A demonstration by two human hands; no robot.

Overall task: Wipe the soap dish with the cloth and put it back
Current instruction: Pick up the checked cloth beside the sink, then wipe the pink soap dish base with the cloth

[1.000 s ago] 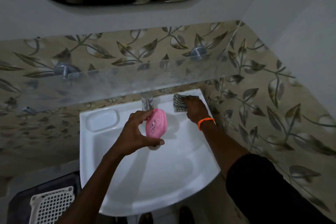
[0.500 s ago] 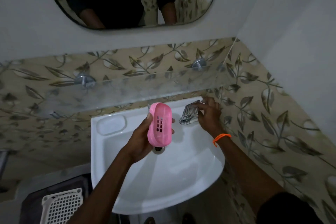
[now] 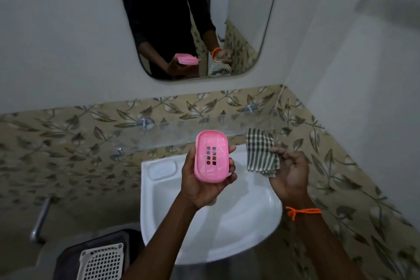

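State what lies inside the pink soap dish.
The soap dish, held in the left hand, holds no soap; only its drain holes show. Its underside is hidden.

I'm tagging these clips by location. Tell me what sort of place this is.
Most likely a small home bathroom. A white wall-hung washbasin sits in a corner, a mirror hangs above it, and a glass shelf runs along a leaf-patterned tile band between them.

Right hand now lifted off the sink rim with the checked cloth pinched up in the air, pink soap dish turned face-up toward the camera, left hand seemingly raised higher
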